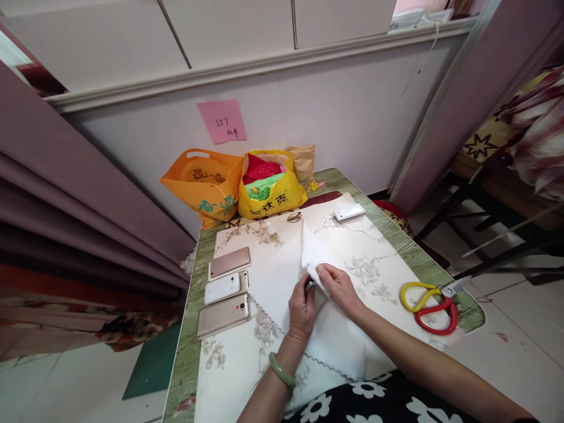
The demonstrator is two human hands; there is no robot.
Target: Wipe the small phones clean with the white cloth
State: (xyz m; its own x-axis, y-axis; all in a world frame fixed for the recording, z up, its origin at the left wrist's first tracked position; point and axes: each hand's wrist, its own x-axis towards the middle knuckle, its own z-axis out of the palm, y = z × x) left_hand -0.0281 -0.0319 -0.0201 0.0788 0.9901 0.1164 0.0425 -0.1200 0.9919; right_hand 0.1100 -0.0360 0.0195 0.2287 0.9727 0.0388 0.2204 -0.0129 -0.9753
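My left hand [301, 307] is closed around a small dark object [309, 285] whose tip pokes out above the fingers; I cannot make out what it is. My right hand [338, 286] pinches a fold of a white cloth with zigzag edges [282, 276] that lies spread on the table in front of me. The two hands meet at the middle of the cloth. A green bangle [282, 371] sits on my left wrist.
Three phones [224, 288] lie in a column at the left of the table [194, 352]. A white phone [349, 211] lies at the far right. Yellow and red scissors [429, 299] rest near the right edge. Two orange and yellow bags [238, 188] stand against the wall.
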